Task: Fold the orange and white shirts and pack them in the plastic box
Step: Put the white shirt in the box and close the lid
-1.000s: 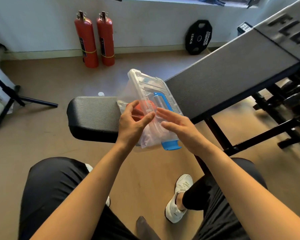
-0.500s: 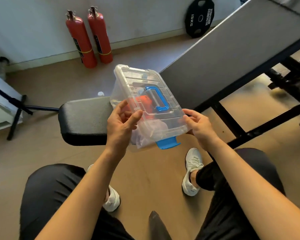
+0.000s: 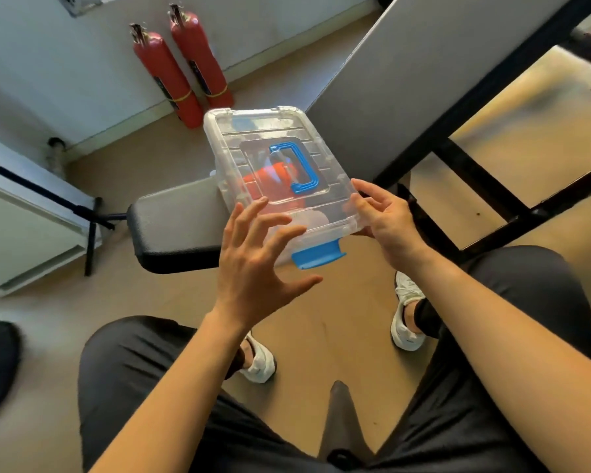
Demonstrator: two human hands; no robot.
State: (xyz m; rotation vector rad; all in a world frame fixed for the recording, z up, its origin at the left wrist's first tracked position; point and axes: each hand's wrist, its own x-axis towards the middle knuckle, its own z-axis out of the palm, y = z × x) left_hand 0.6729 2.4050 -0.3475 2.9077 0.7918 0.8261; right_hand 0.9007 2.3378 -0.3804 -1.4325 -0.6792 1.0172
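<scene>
The clear plastic box (image 3: pixel 232 138) with a blue handle (image 3: pixel 302 169) and a blue latch (image 3: pixel 318 256) has its lid on and sits at the seat end of a black bench. Through the lid I see the orange shirt (image 3: pixel 270 180), with the white shirt (image 3: pixel 313 218) below it near the latch. My right hand (image 3: pixel 384 220) grips the box's near right corner. In front of the near left side hovers my left hand (image 3: pixel 256 264), fingers spread, holding nothing.
A black bench seat (image 3: pixel 171 227) lies under the box, and its grey inclined backrest (image 3: pixel 423 80) rises to the right on a black frame. Two red fire extinguishers (image 3: pixel 181 73) stand by the wall. A stand's leg (image 3: pixel 89 233) is at left.
My left hand has let go of the box's left side and drawn back, fingers spread. My right hand stays on the right corner. The view has tilted and moved closer.
</scene>
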